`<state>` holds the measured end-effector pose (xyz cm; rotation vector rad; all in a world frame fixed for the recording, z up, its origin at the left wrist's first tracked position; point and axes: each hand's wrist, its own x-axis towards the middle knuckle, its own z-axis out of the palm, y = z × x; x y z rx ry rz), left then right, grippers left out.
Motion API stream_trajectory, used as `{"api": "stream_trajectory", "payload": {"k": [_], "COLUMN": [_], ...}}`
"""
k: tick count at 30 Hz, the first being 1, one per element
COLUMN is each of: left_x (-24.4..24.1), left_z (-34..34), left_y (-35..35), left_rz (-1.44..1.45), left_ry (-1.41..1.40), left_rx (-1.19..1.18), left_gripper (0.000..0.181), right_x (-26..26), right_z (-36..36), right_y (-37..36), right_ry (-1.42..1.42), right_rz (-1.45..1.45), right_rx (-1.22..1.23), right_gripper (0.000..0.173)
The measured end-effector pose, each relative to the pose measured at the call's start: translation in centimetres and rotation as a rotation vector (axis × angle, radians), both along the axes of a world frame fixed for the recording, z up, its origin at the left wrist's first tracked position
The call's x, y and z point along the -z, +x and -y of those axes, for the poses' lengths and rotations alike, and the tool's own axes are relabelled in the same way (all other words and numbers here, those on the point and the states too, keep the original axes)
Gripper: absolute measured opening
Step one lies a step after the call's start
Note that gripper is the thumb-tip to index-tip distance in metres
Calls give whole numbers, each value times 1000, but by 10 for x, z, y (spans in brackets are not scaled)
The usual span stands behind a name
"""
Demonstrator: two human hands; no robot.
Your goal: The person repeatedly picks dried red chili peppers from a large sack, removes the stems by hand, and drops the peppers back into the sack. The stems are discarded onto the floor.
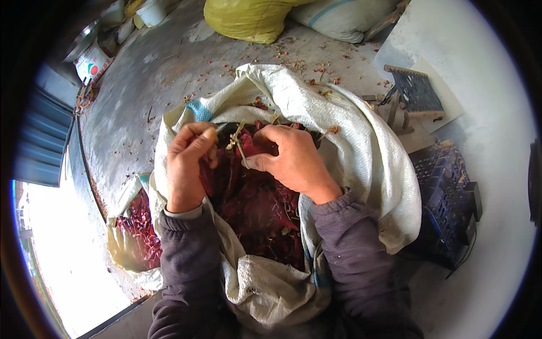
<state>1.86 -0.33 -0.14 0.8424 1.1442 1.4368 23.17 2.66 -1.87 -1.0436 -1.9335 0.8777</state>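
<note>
An open white woven sack stands before me with its rim rolled outward, holding dark red dried chili peppers. Over its mouth, my right hand pinches a red dried chili pepper together with a pale, branched stem. Just to the left, my left hand is curled with thumb against forefinger, and red chili shows between its fingers and below the palm. How many peppers it holds is hidden.
A smaller sack of red chili pieces sits at left beside a bright doorway. A folding stool and a blue plastic crate stand at right. Full yellow and white sacks lie beyond; debris litters the concrete floor.
</note>
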Motion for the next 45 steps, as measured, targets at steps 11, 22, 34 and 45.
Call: {"api": "stream_trajectory", "payload": {"k": [11, 22, 34, 45], "left_x": [-2, -2, 17, 9], "left_z": [7, 8, 2, 3], "left_y": [16, 22, 18, 19], "left_rz": [-103, -614, -298, -757], "left_ry": [-72, -3, 79, 325], "left_rx": [84, 38, 137, 264], "left_gripper": [31, 31, 37, 39], "right_x": [7, 19, 6, 1], "right_z": [12, 9, 6, 4], "right_y": [-25, -30, -18, -10], "right_ry": [-467, -191, 121, -287], "right_rz": [-365, -245, -111, -419], "right_rx": [-2, 137, -61, -27], "right_gripper": [31, 19, 31, 23]}}
